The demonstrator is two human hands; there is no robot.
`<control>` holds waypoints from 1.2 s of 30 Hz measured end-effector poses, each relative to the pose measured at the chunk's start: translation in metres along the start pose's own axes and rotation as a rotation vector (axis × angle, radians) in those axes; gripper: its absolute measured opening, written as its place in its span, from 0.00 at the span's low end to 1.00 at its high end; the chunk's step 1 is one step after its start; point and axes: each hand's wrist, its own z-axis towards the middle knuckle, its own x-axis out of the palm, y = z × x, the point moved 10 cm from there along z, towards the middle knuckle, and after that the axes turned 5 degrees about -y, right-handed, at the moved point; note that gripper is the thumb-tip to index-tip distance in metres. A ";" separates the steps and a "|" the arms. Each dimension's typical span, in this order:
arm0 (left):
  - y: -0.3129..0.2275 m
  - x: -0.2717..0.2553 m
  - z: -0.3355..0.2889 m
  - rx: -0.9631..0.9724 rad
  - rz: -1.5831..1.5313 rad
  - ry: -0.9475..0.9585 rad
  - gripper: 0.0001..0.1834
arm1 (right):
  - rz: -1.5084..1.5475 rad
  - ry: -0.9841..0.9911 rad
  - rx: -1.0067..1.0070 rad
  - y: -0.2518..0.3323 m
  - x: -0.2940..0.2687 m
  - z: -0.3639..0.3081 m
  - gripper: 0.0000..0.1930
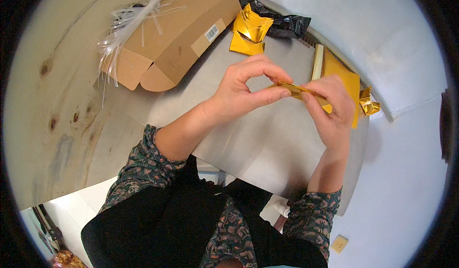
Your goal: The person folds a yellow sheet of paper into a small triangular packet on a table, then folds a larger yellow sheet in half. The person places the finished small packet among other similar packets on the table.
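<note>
Both my hands hold a folded piece of gold foil paper (302, 90) above the grey tabletop, seen nearly edge-on. My left hand (248, 84) pinches its left end between thumb and fingers. At the other end, the thumb and curled fingers of my right hand (333, 104) grip it. Just beyond my right hand lies a stack of gold sheets (348, 79). Past my left hand, several folded gold foil pieces (250, 29) rest in a loose pile. How the held paper is folded underneath is hidden by my fingers.
A brown cardboard box (172, 34) stands at the far left with white plastic strips (143, 17) draped over it. Black plastic wrapping (289, 25) lies along the back edge. A crumpled gold piece (369, 102) sits at the right edge, beside the white wall (411, 139).
</note>
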 end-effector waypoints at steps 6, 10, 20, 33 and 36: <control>-0.014 -0.003 0.002 0.082 -0.059 0.031 0.10 | -0.054 -0.086 -0.158 0.026 -0.006 0.000 0.11; -0.007 -0.001 -0.002 -0.060 -0.203 0.061 0.14 | -0.045 -0.121 -0.197 0.036 -0.008 -0.003 0.13; -0.004 0.002 -0.004 -0.186 -0.283 0.133 0.12 | 0.409 0.055 0.194 0.009 -0.001 -0.006 0.13; 0.001 0.019 -0.013 -0.364 -0.517 0.275 0.11 | 0.852 0.227 0.399 0.004 0.028 -0.019 0.14; 0.003 0.021 -0.016 -0.424 -0.555 0.282 0.11 | 0.902 0.283 0.377 0.004 0.034 -0.019 0.14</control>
